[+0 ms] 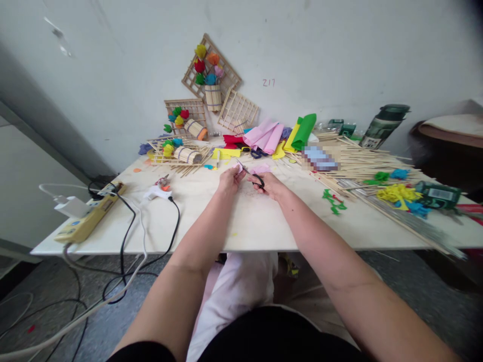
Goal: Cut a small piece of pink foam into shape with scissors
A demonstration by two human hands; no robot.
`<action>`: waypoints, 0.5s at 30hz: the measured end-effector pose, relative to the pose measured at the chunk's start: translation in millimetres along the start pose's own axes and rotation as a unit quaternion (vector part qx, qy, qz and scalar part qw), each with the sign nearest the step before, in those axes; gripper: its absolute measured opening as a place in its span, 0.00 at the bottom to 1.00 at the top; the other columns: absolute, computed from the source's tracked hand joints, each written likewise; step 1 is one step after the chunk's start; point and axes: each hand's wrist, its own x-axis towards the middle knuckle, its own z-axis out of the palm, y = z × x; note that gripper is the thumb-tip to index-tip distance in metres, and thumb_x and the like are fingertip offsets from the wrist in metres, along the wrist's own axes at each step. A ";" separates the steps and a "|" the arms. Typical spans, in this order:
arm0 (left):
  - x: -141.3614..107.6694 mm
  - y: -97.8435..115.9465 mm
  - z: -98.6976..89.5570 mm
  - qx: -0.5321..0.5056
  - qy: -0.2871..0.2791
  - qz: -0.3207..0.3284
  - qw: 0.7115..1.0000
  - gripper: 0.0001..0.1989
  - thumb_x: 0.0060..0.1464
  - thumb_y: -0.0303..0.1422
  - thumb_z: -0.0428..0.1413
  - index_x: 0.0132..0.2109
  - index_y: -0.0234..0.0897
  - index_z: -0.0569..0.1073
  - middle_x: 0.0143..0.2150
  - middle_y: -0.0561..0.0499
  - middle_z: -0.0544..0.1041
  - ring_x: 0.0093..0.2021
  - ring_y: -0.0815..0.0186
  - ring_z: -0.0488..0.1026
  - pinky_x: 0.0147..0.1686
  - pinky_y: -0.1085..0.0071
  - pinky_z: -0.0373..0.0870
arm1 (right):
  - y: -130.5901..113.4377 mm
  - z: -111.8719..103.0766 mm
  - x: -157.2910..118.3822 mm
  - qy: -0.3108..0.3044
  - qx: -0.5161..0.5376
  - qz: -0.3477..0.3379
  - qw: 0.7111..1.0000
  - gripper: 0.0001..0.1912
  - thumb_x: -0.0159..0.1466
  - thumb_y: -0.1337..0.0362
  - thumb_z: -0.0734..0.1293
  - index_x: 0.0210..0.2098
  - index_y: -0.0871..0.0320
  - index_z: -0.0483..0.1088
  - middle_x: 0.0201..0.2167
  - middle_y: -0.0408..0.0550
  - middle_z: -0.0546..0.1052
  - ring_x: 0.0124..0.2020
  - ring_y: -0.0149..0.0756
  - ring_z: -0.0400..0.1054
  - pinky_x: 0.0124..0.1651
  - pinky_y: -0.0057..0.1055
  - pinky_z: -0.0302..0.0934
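Closest in, past the front edge of the white-topped table [260, 241], there's a cream-yellow power strip [81, 221] over on the left and a white glue gun with an orange bit [158, 192] lying a little deeper in. Green twisted paper bits [334, 202] and a crumpled yellow paper clump [398, 193] sit off to the right, so some coloured pieces look already shaped, I'd guess. Then the action: the left hand [231, 179] pinches a small pale-pink paper piece [239, 169], and the right hand [268, 184] is closed round the handles of some black-handled scissors [258, 181], blades right up by the paper. Looks mid-cut to me, though I can't tell how much of the edge is trimmed. Just beyond lies another flat pink scrap [261, 169], which seems unshaped so far. Further back, the rolled green sheet [305, 131] and folded pink sheet [264, 137] look like plenty of stock left. At the wall, the diamond-set wooden lattice panel [229, 75] with its stick pot [213, 98] and paper flowers [201, 65] looks finished, while the smaller bare lattice panel [241, 108] beside it shows no blooms.
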 end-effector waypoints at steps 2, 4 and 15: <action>0.0 0.1 -0.1 -0.005 0.004 -0.005 1.000 0.04 0.50 0.19 0.55 0.33 0.29 0.73 0.28 0.47 0.76 0.31 0.68 0.75 0.38 0.72 0.74 | 1.9 -0.8 2.3 -0.003 0.002 -0.003 1.000 0.08 0.61 0.65 0.67 0.29 0.63 0.69 0.13 0.38 0.63 0.11 0.19 0.50 0.12 0.17 0.42; 0.1 0.3 -0.5 -0.006 0.003 -0.009 1.000 0.04 0.50 0.20 0.55 0.34 0.29 0.73 0.28 0.47 0.76 0.30 0.69 0.75 0.37 0.72 0.74 | 4.1 -1.9 5.0 -0.007 -0.001 -0.006 1.000 0.07 0.61 0.65 0.68 0.29 0.63 0.69 0.14 0.38 0.64 0.11 0.19 0.51 0.12 0.18 0.41; 0.5 -0.8 -1.4 0.000 -0.004 0.014 1.000 0.05 0.51 0.20 0.54 0.30 0.30 0.72 0.28 0.47 0.76 0.29 0.70 0.74 0.38 0.72 0.74 | 2.8 -0.9 2.0 -0.015 0.009 -0.014 1.000 0.08 0.61 0.64 0.68 0.28 0.64 0.69 0.13 0.38 0.63 0.11 0.19 0.50 0.12 0.18 0.41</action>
